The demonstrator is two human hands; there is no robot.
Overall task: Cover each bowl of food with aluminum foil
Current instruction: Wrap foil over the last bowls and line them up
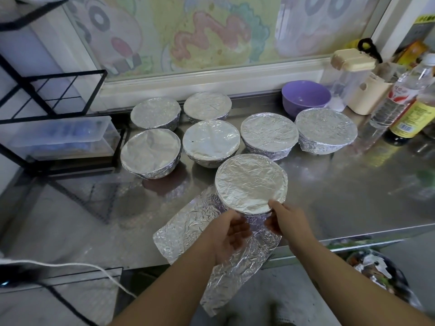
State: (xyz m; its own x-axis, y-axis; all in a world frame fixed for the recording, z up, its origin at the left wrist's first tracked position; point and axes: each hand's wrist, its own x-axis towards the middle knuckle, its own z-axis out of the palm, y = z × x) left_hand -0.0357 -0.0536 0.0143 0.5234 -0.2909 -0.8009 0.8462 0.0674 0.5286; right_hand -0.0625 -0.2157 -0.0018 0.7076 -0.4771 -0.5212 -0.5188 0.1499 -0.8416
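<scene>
Several bowls wrapped in aluminum foil stand on the steel counter point(341, 184). The nearest bowl point(249, 182) has foil stretched flat over its top, and a long loose foil sheet point(188, 229) trails from it over the counter's front edge. My left hand point(229, 234) is palm up under the loose foil just below the bowl's near rim, fingers loosely curled. My right hand point(286, 218) touches the bowl's near right rim, thumb on the foil edge. An uncovered purple bowl point(306, 96) stands at the back right.
A black wire rack point(47, 95) with a clear plastic box point(58, 135) stands at the left. Bottles point(400, 97), a cream container point(367, 95) and a clear lidded jar point(346, 74) crowd the back right. A white cord point(70, 265) crosses the lower left.
</scene>
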